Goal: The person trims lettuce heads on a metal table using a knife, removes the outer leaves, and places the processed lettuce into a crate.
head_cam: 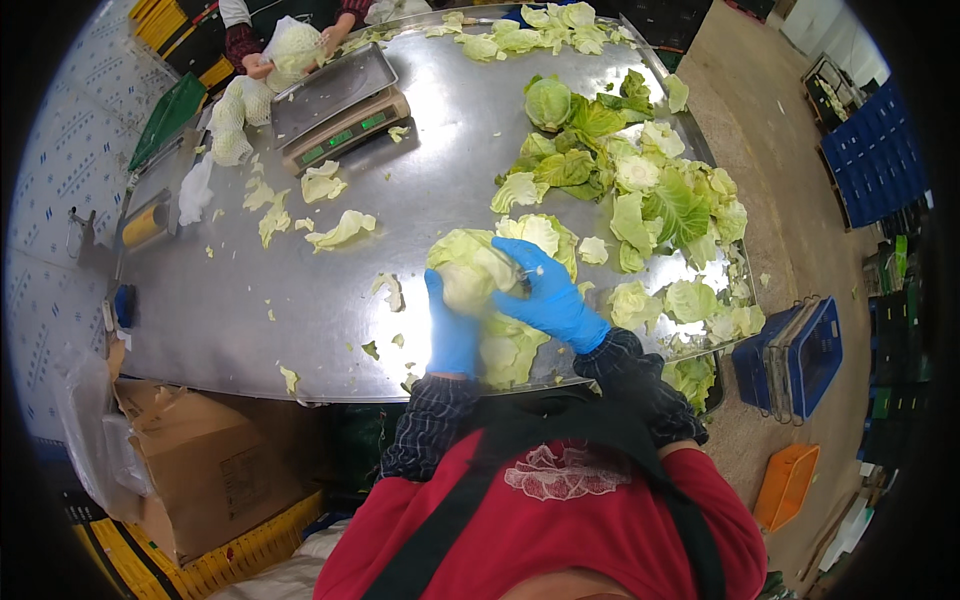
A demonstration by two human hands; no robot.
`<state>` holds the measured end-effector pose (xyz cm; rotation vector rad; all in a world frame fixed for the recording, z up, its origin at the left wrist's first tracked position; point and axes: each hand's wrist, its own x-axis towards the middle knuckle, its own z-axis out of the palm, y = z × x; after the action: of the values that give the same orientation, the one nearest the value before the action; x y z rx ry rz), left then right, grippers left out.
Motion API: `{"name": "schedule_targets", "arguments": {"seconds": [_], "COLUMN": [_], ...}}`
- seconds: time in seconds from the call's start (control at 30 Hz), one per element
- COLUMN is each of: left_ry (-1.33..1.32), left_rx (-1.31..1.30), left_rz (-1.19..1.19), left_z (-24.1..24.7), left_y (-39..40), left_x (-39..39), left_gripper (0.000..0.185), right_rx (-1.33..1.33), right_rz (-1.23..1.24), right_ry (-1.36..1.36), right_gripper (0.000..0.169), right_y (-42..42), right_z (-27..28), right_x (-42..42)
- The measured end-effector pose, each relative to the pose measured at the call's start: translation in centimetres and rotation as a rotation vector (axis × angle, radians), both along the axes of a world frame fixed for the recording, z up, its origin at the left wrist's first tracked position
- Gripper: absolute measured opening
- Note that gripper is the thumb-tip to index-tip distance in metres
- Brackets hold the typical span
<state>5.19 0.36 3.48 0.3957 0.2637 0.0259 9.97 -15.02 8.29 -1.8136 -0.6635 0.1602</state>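
A pale green cabbage head point(471, 268) is held just above the steel table point(322, 300), in front of my body. My left hand point(453, 330), in a blue glove, supports its left and lower side and looks slightly blurred. From the right, my gloved right hand point(551, 296) grips it with thumb and fingers spread over the leaves. A small dark, shiny thing point(523, 282) shows between that thumb and forefinger; I cannot tell what it is. Loose cabbage leaves point(514, 351) lie beneath the hands, and more pale leaves point(544, 231) are just behind the head.
Trimmed leaves point(667, 202) pile along the table's right side, near a whole cabbage point(547, 103). Across the table stands a digital scale point(345, 120); another person's hands point(334, 37) hold a net-wrapped cabbage point(295, 46). A cardboard box point(202, 457) and blue crate point(787, 360) flank me.
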Motion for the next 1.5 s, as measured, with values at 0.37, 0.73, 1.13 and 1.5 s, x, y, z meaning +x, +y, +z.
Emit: {"name": "schedule_targets", "arguments": {"seconds": [0.37, 0.73, 1.13, 1.5], "left_ry": [-0.124, -0.166, -0.184, -0.186], "left_rx": [0.285, 0.294, 0.307, 0.347], "left_rz": [0.062, -0.111, -0.13, -0.208], "left_z": [-0.1, -0.6, -1.9, -3.4], "left_y": [-0.5, 2.2, 5.3, 7.7], "left_x": [-1.0, -1.7, -2.0, -1.7], "left_gripper": [0.059, 0.06, 0.062, 0.066], "right_rx": [0.263, 0.138, 0.38, 0.27], "right_rz": [-0.362, 0.069, -0.01, -0.276], "right_ry": [0.185, 0.716, 0.751, 0.18], "right_gripper": [0.067, 0.054, 0.022, 0.042], "right_y": [-5.9, -2.6, -1.8, -1.3], "right_z": [-0.1, 3.8, 3.6, 3.7], "right_x": [3.5, -1.0, -0.7, 3.3]}}
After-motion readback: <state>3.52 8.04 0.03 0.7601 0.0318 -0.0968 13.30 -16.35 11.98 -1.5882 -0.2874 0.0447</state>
